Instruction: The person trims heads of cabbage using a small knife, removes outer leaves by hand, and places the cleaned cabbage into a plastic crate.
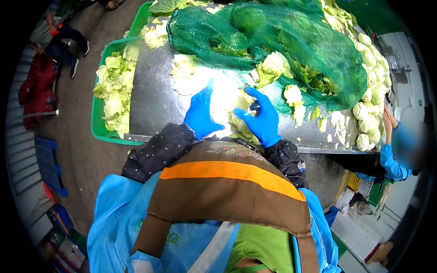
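Observation:
My left hand point(205, 114), in a blue glove, is spread with its thumb apart from its fingers, beside a pale cabbage head point(220, 109) washed out by glare. Opposite it, my right hand point(263, 119), also gloved in blue, has its index finger and thumb apart. A small dark object point(254, 105) sits in its palm; glare and fingers hide what it is. Loose cabbage leaves point(240, 124) lie between the hands, on the steel table point(153, 85). Beyond them spreads a green mesh sack point(273, 34) with cabbages inside. A leafy cabbage point(273, 68) rests at its near side.
At the table's left end, a green crate point(97, 112) holds cabbage leaves. Trimmed cabbages point(372, 78) are piled at the right end, where a co-worker's hand point(387, 121) touches them. Another person point(61, 41) is at far left, near a red sack point(39, 85) and blue pallet point(49, 163).

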### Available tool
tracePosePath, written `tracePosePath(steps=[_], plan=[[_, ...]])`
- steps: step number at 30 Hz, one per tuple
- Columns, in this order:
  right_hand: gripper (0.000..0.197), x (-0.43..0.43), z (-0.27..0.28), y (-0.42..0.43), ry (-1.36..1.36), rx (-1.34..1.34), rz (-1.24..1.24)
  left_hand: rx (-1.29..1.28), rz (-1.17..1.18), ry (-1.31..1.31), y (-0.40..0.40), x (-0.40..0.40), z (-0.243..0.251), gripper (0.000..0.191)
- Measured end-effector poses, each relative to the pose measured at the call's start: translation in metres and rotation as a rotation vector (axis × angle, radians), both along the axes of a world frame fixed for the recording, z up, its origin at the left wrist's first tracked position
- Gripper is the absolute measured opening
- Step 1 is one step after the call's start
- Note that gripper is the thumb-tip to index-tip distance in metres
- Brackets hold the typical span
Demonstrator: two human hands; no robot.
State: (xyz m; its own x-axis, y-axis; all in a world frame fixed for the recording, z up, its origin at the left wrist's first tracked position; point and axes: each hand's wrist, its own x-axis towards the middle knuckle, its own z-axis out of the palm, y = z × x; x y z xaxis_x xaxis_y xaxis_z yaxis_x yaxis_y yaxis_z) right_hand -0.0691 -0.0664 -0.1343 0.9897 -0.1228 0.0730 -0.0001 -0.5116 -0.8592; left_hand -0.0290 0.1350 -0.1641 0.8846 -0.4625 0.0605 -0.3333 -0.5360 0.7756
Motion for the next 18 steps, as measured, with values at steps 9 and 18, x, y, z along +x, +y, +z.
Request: tracePosePath(steps=[9,18], plan=[[0.026,0.032,0.009,-0.002,0.209,-0.417,0.051,0.287,-0.114,0.012,-0.018,0.003,0.003,0.119],[0.024,0.031,-0.036,-0.009,0.088,-0.387,-0.124,0.235,0.16,0.184,0.005,0.003,0.011,0.103]])
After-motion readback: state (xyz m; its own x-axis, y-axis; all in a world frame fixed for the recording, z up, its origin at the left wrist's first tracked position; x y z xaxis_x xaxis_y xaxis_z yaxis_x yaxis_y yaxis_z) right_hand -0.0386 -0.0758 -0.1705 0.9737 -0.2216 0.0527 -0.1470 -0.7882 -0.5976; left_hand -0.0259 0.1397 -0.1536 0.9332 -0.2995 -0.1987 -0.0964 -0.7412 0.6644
